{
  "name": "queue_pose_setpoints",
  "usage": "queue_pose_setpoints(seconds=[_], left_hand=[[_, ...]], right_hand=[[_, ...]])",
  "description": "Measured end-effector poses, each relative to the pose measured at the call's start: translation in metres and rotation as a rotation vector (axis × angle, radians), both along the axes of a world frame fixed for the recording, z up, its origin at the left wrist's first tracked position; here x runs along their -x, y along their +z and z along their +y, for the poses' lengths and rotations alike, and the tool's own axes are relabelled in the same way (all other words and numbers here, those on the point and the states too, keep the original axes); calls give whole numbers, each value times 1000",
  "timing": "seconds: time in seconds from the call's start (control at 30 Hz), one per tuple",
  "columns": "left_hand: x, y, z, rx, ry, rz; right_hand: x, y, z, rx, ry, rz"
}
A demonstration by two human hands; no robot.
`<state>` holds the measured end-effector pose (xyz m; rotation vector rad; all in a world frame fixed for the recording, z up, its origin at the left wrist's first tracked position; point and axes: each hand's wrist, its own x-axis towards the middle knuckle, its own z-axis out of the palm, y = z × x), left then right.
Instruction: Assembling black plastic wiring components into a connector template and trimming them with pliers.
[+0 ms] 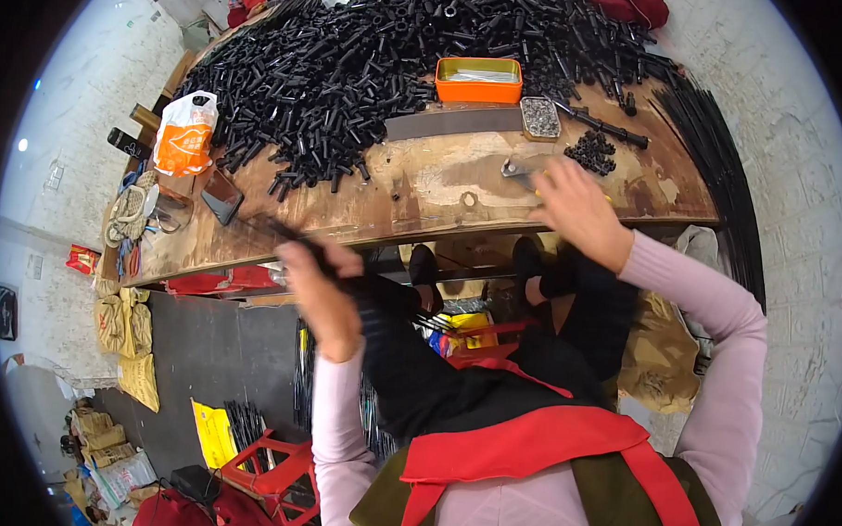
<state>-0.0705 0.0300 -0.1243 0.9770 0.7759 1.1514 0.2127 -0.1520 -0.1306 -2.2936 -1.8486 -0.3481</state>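
- The wooden table [424, 184] reaches out ahead of both hands; I see its bare near strip running between them.
- Beyond the left hand sprawls a great heap of black tubular parts [325, 83]. Whether these are finished or waiting I can't tell; if they are waiting, plenty is left.
- Well to the right of the right hand, long black rods [721, 171] lie along the table's end.
- The left hand [320, 292], at the table's near edge, looks wrapped round something dark, though blur hides the exact grip.
- The right hand [578, 213] rests low over the table, fingers bent above a tool; I can't tell whether they close on it.
- Ahead of the right hand, a little leftward, an orange tin [478, 93] holds pale, thin pieces, so that supply isn't used up.
- Nearer that hand, a clear tray [541, 135] is well stocked with small metal bits.
- Just past its fingers sits a small pile of black pieces [592, 154], apparently unused.
- The metal pliers [514, 170] poke out left of the right fingertips.
- The dark elongated piece [297, 233] juts from the left hand; I judge this one unfinished.
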Motion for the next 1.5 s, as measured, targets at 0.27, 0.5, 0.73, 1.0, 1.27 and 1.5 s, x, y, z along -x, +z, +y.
queue_pose_setpoints(seconds=[0.27, 0.5, 0.73, 1.0, 1.27, 1.5], left_hand=[[31, -11, -10, 159, -19, -682], [-45, -153, -60, 831, -274, -796], [-60, -207, -103, 1182, -625, -363], [-35, -66, -133, -341, -680, 285], [-33, -32, -148, -180, -659, 31], [-21, -26, -144, -184, -638, 67]], right_hand=[[124, 15, -92, -2, 91, 2130], [69, 69, -137, -928, -114, 1351], [91, 63, -140, -741, 13, 1360], [116, -12, -66, -471, 232, 891], [103, 13, -57, -440, 237, 1001], [104, 22, -60, -348, 345, 1227]])
